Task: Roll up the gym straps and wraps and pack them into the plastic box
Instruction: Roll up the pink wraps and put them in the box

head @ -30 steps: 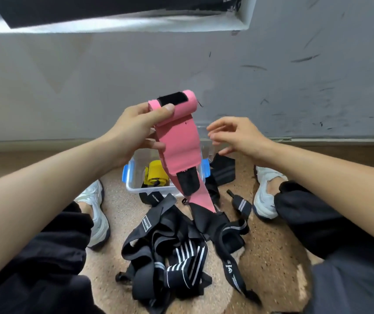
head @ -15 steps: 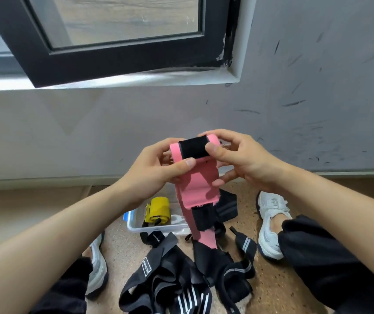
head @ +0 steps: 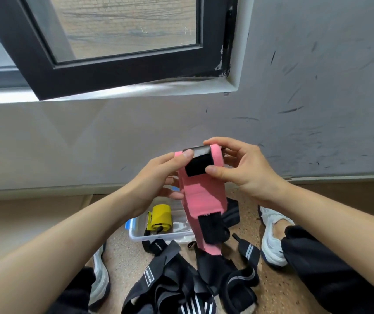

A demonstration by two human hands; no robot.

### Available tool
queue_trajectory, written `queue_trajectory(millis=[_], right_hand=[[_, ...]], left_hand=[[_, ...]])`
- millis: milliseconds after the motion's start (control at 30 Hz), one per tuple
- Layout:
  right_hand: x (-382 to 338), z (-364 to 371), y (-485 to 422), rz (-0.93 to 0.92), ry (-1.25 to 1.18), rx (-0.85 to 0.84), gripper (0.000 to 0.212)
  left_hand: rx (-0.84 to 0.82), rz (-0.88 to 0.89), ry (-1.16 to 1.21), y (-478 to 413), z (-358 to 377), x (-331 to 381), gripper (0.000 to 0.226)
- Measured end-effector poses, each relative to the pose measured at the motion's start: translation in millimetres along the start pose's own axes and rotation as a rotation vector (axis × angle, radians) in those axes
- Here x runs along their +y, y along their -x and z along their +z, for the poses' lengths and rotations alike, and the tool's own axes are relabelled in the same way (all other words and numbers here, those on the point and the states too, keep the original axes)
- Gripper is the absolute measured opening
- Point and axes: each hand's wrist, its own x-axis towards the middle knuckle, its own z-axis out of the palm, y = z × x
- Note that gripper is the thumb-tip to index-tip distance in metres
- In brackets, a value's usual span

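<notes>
The left hand (head: 156, 177) and right hand (head: 242, 168) both pinch the rolled top of the pink wrap (head: 201, 196), held in the air above the plastic box (head: 140, 234). The right thumb sits on its black patch. Its tail hangs to the black straps (head: 181, 286) heaped on the floor (head: 272, 291), and a yellow roll (head: 161, 217) lies in the box.

Head view – looks forward and down, close over hands, floor below.
</notes>
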Motion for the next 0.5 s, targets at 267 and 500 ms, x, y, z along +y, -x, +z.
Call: queue_trajectory(millis=[267,500], right_hand=[[-9,1,1,0.129,-0.091,-0.090,0.061],[-8,-3,-2,0.371,-0.227,-0.258,0.048]], left_hand=[[0.133,0.092,0.091,3,-2,5,0.048],[0.105,0.208,0.023,6,-8,-1,0.051]])
